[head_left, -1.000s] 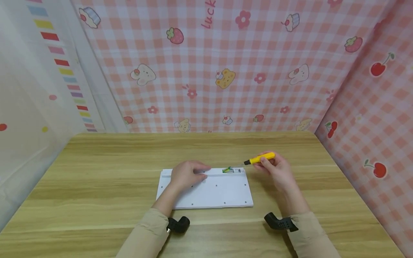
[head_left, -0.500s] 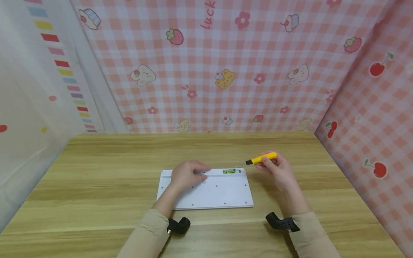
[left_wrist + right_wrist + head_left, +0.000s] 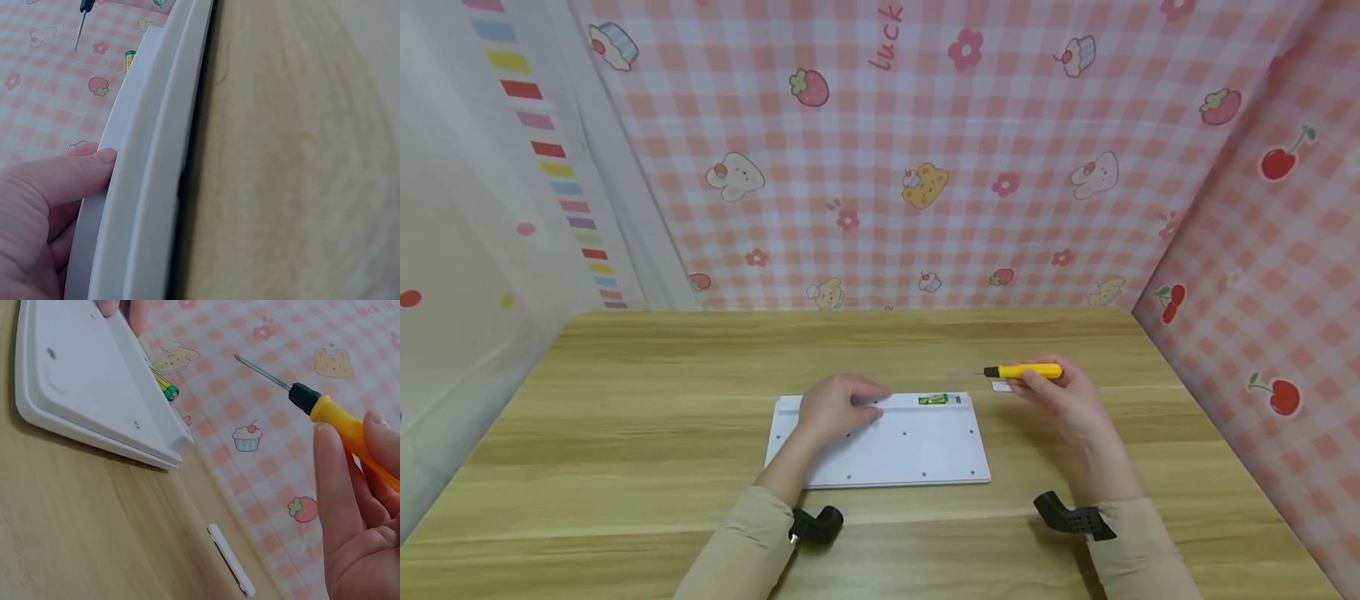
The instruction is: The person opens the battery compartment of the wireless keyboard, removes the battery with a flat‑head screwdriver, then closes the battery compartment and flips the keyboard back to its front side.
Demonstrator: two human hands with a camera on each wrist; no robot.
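Note:
A white slab with small screws and a raised ridge along its far edge, apparently a keyboard (image 3: 895,454) lying face down, is on the table. My left hand (image 3: 835,410) grips its ridge, thumb (image 3: 81,177) on the near side and fingers behind. Toward the ridge's right end, a green-and-yellow battery (image 3: 933,400) lies in an uncovered compartment. My right hand (image 3: 1060,396) holds a yellow-handled screwdriver (image 3: 1028,372) between thumb and fingers. Its thin metal shaft (image 3: 262,369) points left, apart from the keyboard. Beneath that hand lies a small white battery cover (image 3: 231,559).
The wooden table (image 3: 662,400) extends around the keyboard on all sides. A pink checked cloth (image 3: 880,150) hangs behind its far edge, with more cloth at both sides. Black camera mounts (image 3: 817,525) sit on both wrists.
The screwdriver tip has left the battery, which first stuck up and now lies flat in its compartment. My right hand has moved right, revealing the white cover. The left hand stays put.

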